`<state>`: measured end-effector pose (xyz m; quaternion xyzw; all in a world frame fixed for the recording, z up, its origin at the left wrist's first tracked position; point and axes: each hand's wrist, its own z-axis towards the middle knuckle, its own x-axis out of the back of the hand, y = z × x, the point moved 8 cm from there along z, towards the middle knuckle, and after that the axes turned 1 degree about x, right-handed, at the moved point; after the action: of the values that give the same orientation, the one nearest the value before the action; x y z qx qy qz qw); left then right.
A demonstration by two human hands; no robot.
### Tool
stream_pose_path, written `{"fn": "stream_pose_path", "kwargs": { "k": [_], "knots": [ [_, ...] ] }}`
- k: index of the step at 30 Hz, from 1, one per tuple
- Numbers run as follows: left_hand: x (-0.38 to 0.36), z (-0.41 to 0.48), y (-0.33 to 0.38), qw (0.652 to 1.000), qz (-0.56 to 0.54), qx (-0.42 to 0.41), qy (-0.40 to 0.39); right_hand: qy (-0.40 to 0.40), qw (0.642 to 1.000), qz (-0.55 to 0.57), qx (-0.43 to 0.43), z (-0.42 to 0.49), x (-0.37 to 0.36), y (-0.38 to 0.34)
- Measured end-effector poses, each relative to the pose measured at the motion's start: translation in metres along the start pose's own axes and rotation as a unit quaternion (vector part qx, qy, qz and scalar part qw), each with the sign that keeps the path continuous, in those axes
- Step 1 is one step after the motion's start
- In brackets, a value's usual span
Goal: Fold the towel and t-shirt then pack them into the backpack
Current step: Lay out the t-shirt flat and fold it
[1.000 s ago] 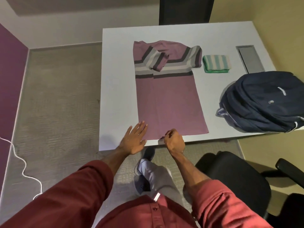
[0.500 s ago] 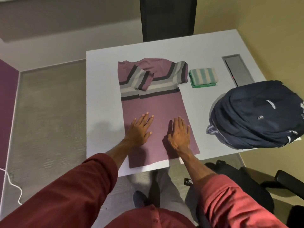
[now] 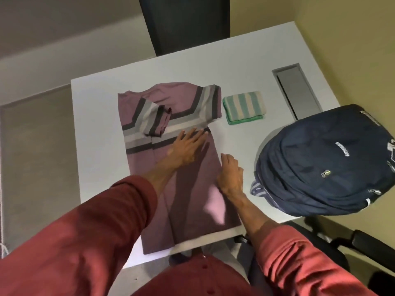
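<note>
A mauve t-shirt (image 3: 145,167) with grey, white and dark chest stripes lies flat on the white table (image 3: 94,129), its left sleeve folded in over the chest. My left hand (image 3: 187,147) lies flat on the shirt just below the stripes, fingers straight. My right hand (image 3: 230,176) rests at the shirt's right edge, fingers relaxed on the table beside the cloth. A folded green and white striped towel (image 3: 243,106) sits to the right of the shirt's shoulder. The navy backpack (image 3: 329,161) lies on its side at the table's right edge.
A grey recessed panel (image 3: 297,90) is set into the table behind the backpack. A dark upright panel (image 3: 186,22) stands behind the table. A black chair (image 3: 363,244) is at the lower right, partly under the table's corner. Carpet lies to the left.
Both hands slid up the shirt from its hem: the left onto the area under the stripes, the right out to the right edge. The camera has come closer over the table.
</note>
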<state>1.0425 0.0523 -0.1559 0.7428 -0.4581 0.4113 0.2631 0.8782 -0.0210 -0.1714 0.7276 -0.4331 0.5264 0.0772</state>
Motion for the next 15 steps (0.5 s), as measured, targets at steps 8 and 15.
{"fn": "stream_pose_path", "kwargs": {
  "k": [8, 15],
  "knots": [
    [0.02, 0.062, 0.013, 0.993, 0.099, -0.056, -0.004, -0.022, 0.999, 0.025, -0.02, 0.028, -0.003, 0.025],
    [0.035, 0.081, 0.021, 0.985, 0.151, -0.083, 0.004, -0.054, 0.997, 0.039, -0.038, 0.023, -0.012, 0.036]
  ]
}}
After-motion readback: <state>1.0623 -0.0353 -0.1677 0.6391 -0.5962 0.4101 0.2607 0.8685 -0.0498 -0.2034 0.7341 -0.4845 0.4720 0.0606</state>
